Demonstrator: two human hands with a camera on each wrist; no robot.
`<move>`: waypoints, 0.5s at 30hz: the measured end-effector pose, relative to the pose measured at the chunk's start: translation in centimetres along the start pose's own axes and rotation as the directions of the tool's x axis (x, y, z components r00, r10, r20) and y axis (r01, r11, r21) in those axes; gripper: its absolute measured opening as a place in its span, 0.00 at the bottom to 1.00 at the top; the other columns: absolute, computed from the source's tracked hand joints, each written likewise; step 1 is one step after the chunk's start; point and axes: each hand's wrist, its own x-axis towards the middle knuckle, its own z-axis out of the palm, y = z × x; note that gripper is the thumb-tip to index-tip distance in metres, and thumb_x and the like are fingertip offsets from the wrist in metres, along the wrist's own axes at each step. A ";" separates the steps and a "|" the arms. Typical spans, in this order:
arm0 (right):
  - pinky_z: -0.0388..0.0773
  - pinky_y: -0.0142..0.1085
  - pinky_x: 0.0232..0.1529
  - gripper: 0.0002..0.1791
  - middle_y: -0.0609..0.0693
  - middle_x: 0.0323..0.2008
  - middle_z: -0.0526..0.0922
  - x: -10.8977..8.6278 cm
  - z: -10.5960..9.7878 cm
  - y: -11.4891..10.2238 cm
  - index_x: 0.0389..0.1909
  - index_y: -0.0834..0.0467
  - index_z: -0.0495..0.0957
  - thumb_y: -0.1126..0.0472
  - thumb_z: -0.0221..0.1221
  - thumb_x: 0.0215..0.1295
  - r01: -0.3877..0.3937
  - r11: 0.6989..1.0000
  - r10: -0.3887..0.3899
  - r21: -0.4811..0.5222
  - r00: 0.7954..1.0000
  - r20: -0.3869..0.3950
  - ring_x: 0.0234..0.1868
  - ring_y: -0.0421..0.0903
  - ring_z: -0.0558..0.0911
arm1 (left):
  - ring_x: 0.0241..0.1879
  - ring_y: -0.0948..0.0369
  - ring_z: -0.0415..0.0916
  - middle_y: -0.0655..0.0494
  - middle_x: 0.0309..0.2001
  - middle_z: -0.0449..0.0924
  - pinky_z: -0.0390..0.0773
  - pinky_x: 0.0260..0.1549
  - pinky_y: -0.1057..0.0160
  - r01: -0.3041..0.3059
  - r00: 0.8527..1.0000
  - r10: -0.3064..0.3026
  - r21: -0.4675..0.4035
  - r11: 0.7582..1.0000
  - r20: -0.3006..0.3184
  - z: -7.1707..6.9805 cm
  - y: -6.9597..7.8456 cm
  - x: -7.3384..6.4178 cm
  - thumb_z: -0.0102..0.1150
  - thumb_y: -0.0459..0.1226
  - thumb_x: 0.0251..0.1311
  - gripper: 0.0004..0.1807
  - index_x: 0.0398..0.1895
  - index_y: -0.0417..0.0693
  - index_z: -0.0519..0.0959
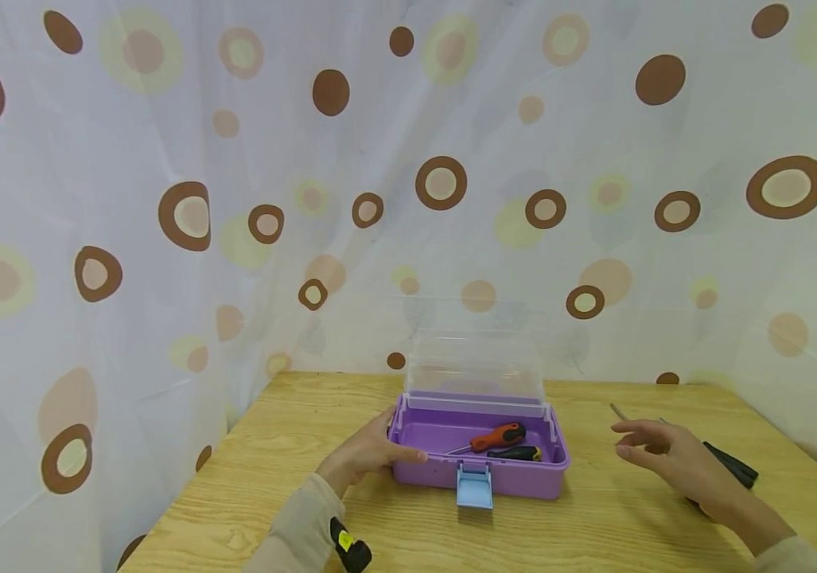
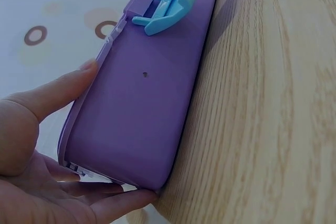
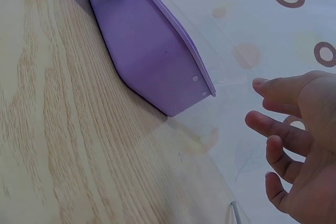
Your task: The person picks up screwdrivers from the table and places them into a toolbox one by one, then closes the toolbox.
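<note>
A purple toolbox point(image 1: 480, 477) stands on the table with its clear lid point(image 1: 476, 362) raised and its light blue latch point(image 1: 475, 487) hanging down in front. Inside it lie a screwdriver with a red and black handle point(image 1: 499, 436) and one with a black and yellow handle point(image 1: 515, 454). My left hand point(image 2: 52, 145) grips the box's left end, thumb at the front rim, fingers against the side. To the right of the box, my right hand point(image 1: 687, 465) hovers with loosely bent fingers and holds nothing. It partly hides tools with black handles point(image 1: 733, 463) on the table.
Thin metal shafts point(image 1: 617, 411) show beyond the right hand. The wooden table point(image 1: 293, 446) meets a spotted curtain point(image 1: 379, 239) at its back and left. A black object with a yellow mark point(image 1: 349, 545) is by the left sleeve.
</note>
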 end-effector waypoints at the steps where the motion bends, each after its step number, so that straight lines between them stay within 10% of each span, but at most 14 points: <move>1: 0.79 0.44 0.44 0.27 0.58 0.53 0.83 -0.1 0.0 0.1 0.68 0.66 0.73 0.54 0.59 0.77 -0.003 1.000 0.003 -0.005 1.000 -0.003 0.46 0.50 0.81 | 0.65 0.40 0.69 0.35 0.71 0.67 0.71 0.62 0.38 -0.001 1.000 0.001 -0.004 1.000 0.002 0.0 0.0 0.0 0.80 0.36 0.52 0.59 0.83 0.44 0.50; 15: 0.80 0.47 0.46 0.32 0.57 0.53 0.83 -0.8 -1.3 1.1 0.71 0.68 0.69 0.51 0.58 0.78 -0.082 0.996 0.083 -0.022 0.997 0.008 0.50 0.52 0.81 | 0.65 0.41 0.69 0.37 0.71 0.67 0.70 0.62 0.38 -0.008 1.000 0.008 0.000 1.000 0.010 0.0 0.0 0.1 0.79 0.36 0.52 0.60 0.84 0.46 0.48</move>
